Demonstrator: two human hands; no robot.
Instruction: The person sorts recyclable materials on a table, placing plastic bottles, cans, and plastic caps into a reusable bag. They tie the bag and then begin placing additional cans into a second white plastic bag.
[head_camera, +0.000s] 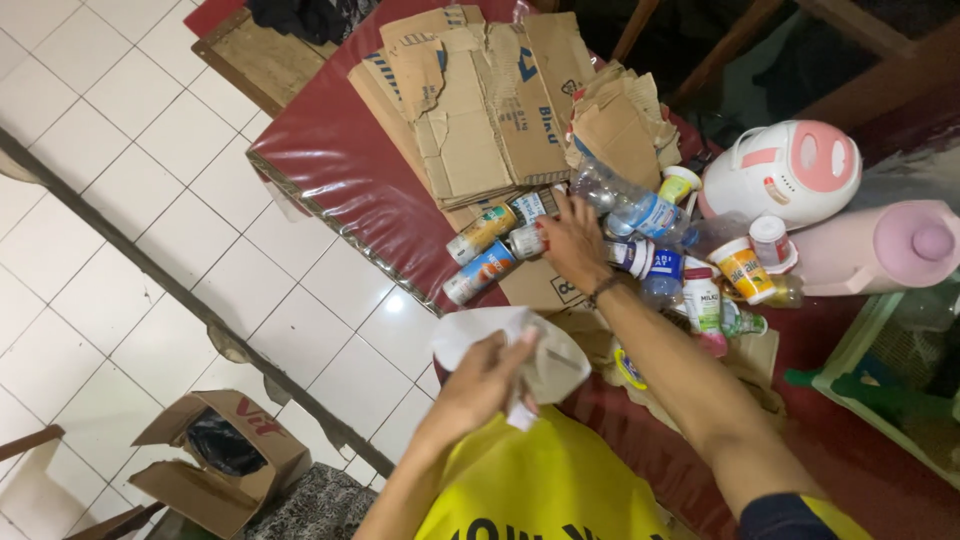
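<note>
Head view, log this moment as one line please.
left hand: holds white bag | right hand: on small bottle | nearby: flattened cardboard, red table

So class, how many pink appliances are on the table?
2: a white-and-pink rice cooker at the far right, and a pink jug lying beside it. Others may be hidden out of frame.

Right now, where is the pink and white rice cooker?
In the head view, the rice cooker sits at the upper right on the red table, beside the pink jug, behind the small bottles.
</note>
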